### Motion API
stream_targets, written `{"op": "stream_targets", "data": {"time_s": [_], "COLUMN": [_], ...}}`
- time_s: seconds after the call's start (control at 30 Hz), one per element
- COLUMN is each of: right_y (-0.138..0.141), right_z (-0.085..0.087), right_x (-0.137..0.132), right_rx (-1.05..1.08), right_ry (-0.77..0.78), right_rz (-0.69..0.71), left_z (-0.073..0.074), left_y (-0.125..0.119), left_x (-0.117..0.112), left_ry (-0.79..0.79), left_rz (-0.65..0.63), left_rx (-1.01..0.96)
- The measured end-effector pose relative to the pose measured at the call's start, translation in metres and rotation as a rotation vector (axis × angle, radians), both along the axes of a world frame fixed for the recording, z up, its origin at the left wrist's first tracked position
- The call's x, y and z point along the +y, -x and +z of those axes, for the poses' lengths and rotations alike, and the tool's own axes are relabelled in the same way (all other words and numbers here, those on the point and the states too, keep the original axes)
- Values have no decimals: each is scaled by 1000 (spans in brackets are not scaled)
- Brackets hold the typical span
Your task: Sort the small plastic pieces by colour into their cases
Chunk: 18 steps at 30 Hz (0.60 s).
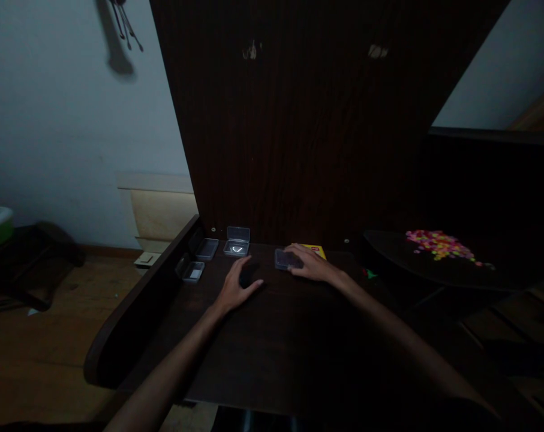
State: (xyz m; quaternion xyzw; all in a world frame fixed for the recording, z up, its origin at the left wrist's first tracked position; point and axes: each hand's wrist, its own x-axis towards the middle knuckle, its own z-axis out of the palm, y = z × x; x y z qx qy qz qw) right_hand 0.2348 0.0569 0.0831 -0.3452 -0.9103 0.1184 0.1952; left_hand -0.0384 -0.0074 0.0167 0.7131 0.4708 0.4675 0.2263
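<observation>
Both my arms reach forward over a dark wooden desk (272, 354). My left hand (237, 288) curls around a small dark object (249, 275) that I cannot make out in the dim light. My right hand (308, 263) rests with its fingers on a small clear plastic box (286, 258), which lies beside a yellow card or packet (315, 249) at the back of the desk. Left of the hands sit three more small clear boxes: one with its lid up (237, 242), a flat one (207, 248) and a smaller one (193, 272) near the desk's left edge.
A tall dark wooden panel (298, 120) rises right behind the desk. To the right, a dark round tray (433, 264) carries a heap of small colourful pieces (438, 245). On the left are a wooden floor, a pale board (161, 210) against the wall and a low dark stool (33, 264).
</observation>
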Motion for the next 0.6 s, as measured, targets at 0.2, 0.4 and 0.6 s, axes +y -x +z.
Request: {"op": "stream_targets", "data": {"time_s": [0.2,0.4,0.6], "right_y": [50,81,102], "right_z": [8,-7,-5], "right_x": [-33,-37,-39], "right_rx": [-62,-280,-402], "right_ry": [-173,-460,-609], "right_rz": [205,252,326], "left_z": [15,18,22], "left_y": [-16,2,21], "left_x": [-5,-10,-16], "left_ry": [316,398,396], "left_rz": [-253,-240,-211], "left_rx": [-508,-583,-562]}}
